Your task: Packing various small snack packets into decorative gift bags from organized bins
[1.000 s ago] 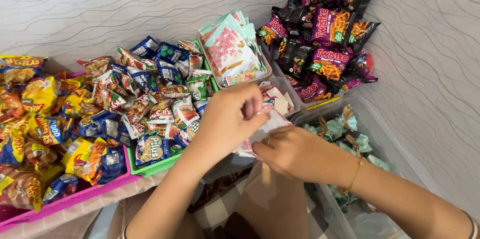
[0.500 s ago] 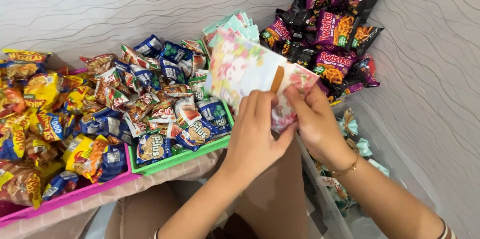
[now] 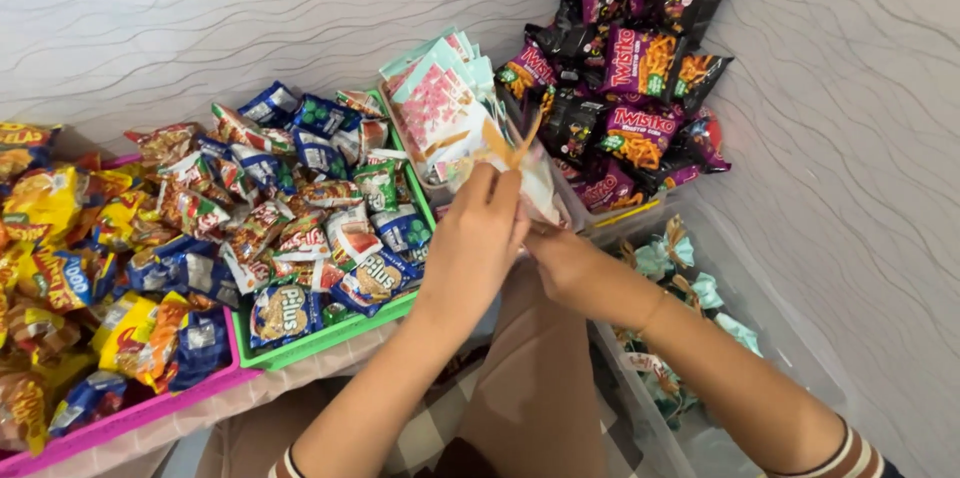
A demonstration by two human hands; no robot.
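While a small pale packet (image 3: 530, 173) is pinched between the left hand (image 3: 480, 238) and the right hand (image 3: 565, 263) above the clear tray (image 3: 570, 200) of pink-and-white packets (image 3: 440, 103), sorting appears underway; careful placement into that tray is judged necessary next.

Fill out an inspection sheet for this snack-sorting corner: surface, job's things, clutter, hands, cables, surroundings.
Surface: pale textured floor covering with wavy lines.
Job's things: small clear gift bag with a brown ribbon, held above a box of pink and green bags.
Clutter: green tray heaped with snack packets; pink tray of yellow and orange packets; pile of dark snack bags; clear bin with teal bows.
Hands: left hand and right hand both grip the gift bag.
Cables: nothing seen.
Surroundings: brown paper bag below the hands.
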